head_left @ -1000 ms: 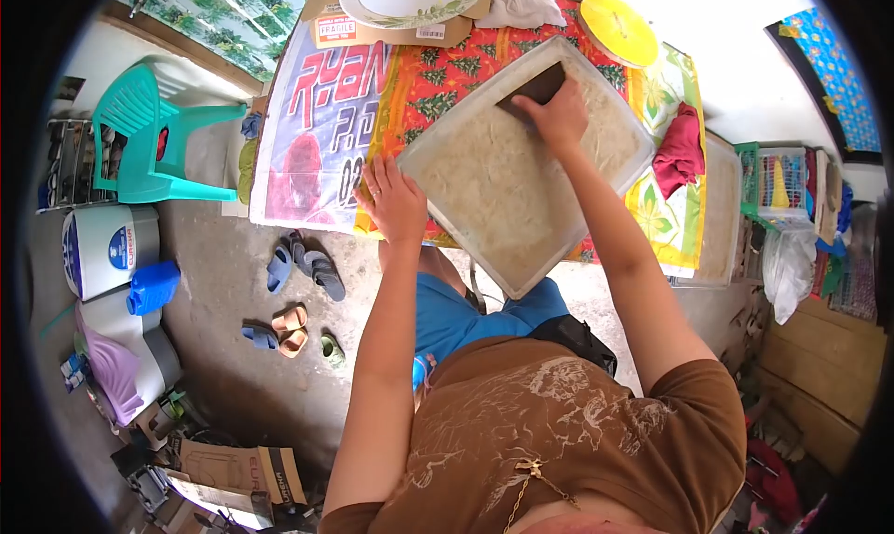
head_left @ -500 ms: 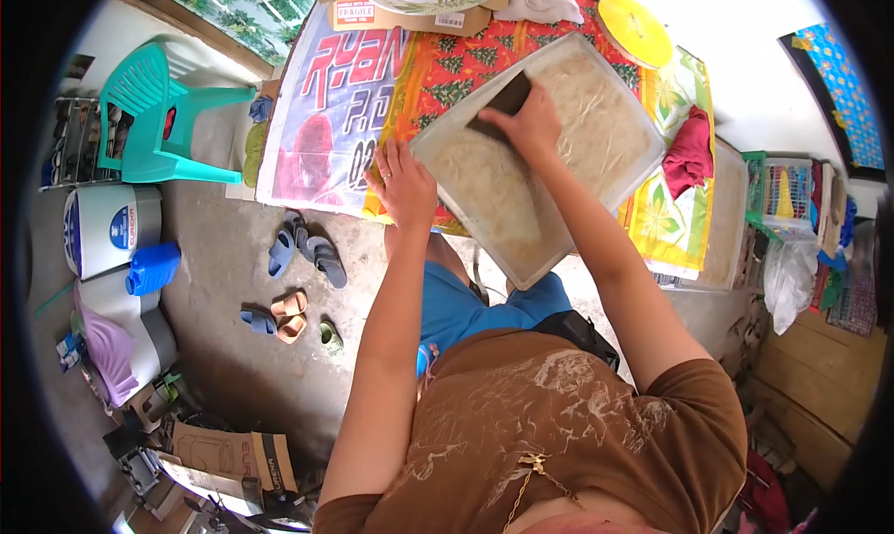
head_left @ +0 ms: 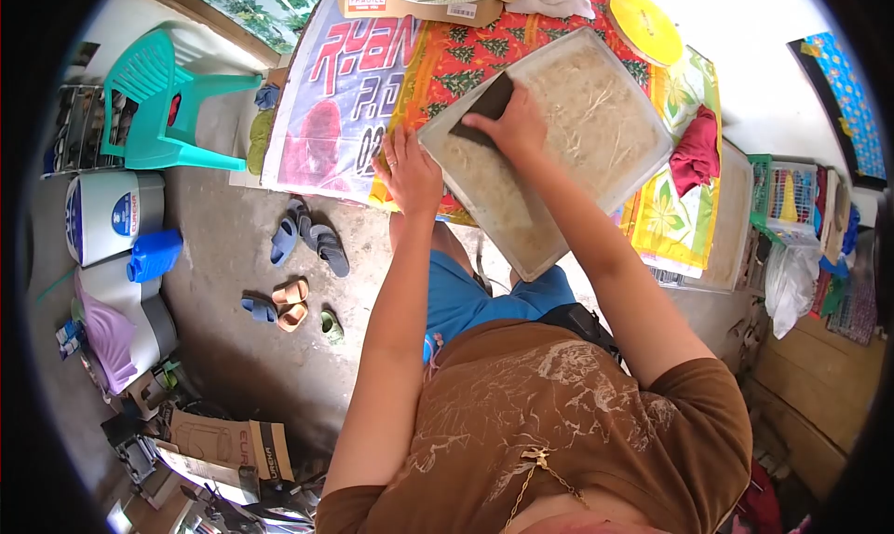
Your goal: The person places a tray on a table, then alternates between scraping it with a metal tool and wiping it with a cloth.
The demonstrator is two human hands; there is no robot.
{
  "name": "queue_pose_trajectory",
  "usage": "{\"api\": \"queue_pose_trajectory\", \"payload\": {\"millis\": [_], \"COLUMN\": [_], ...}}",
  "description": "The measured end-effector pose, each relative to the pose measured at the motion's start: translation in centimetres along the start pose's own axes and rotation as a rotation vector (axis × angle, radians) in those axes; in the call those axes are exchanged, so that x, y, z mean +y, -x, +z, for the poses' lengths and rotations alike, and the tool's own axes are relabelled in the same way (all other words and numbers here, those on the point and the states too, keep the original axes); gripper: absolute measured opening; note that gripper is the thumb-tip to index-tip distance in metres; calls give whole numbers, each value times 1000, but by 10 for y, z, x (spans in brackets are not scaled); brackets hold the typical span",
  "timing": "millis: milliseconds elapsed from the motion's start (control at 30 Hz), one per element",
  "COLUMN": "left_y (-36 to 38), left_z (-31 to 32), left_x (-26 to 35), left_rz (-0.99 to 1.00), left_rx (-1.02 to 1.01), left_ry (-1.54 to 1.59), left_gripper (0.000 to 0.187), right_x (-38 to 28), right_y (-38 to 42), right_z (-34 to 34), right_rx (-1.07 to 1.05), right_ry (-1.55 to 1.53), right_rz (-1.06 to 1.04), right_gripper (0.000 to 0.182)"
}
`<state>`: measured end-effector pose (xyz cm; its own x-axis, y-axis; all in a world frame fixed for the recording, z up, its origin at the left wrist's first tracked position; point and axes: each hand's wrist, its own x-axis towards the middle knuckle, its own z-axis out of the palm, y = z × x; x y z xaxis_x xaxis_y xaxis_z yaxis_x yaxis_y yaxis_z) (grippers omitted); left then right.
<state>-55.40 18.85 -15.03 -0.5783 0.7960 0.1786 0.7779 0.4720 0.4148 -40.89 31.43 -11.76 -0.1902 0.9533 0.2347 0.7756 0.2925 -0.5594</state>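
Note:
A large rectangular plastic panel (head_left: 596,143) with a pale raised rim and a mottled beige surface lies slantwise on the table, its near corner jutting over my lap. My right hand (head_left: 520,129) grips a dark, flat rectangular pad (head_left: 482,115) and presses it on the panel near the left rim. The thumb lies across the pad's top; its right end is hidden under the hand. Beside the panel's left corner, my left hand (head_left: 410,169) rests on the table edge with its fingers stretched out, holding nothing.
Printed cloths (head_left: 461,59) cover the table. A yellow round lid (head_left: 644,29), a maroon cloth (head_left: 697,152) and a cardboard box (head_left: 424,8) with a white oval dish lie around the panel. Slippers (head_left: 326,250) are on the floor, left; a green chair (head_left: 149,96) stands beyond.
My right hand has slid the dark pad a little to the left across the panel, closer to its left rim. My left hand stays by the panel's corner. The view has shifted slightly.

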Motion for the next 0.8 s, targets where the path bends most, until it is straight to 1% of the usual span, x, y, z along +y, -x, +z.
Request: {"api": "queue_pose_trajectory", "payload": {"millis": [67,100,200,233,333,367,467,533,600,633,700,800], "left_y": [-1,-2,1,1,0,0,-3,1,2,0,-1,-1], "left_z": [0,0,2,0,0,0,1,4,4,3,3,3], "left_x": [0,0,0,0,0,0,-1,-2,-3,-2,-2,-2], "left_rz": [5,11,9,8,5,4,13,34,29,26,18,12], "left_rx": [4,9,9,11,21,14,25,54,39,38,48,51], "left_ry": [4,4,-6,-11,4,3,-5,-20,-14,-9,4,14], "left_gripper": [45,45,44,44,44,44,44,43,43,43,42,42], "right_x": [-7,-7,-4,-9,-12,-12,-5,-10,-17,-17,-14,-4], "right_y": [24,26,8,2,19,28,27,13,2,3,12,43], "right_z": [-3,-5,-11,-17,-7,-9,-9,-15,-11,-8,-8,-19], "right_rx": [-94,-71,18,8,-31,-90,-109,-40,19,2,-52,-124], "right_ry": [49,37,-57,-27,40,40,14,-23,-30,-16,-14,-12], "right_rz": [-45,-63,112,165,44,4,48,80,109,108,37,-26], "right_gripper": [112,112,112,110,110,110,110,107,106,104,105,108]}}
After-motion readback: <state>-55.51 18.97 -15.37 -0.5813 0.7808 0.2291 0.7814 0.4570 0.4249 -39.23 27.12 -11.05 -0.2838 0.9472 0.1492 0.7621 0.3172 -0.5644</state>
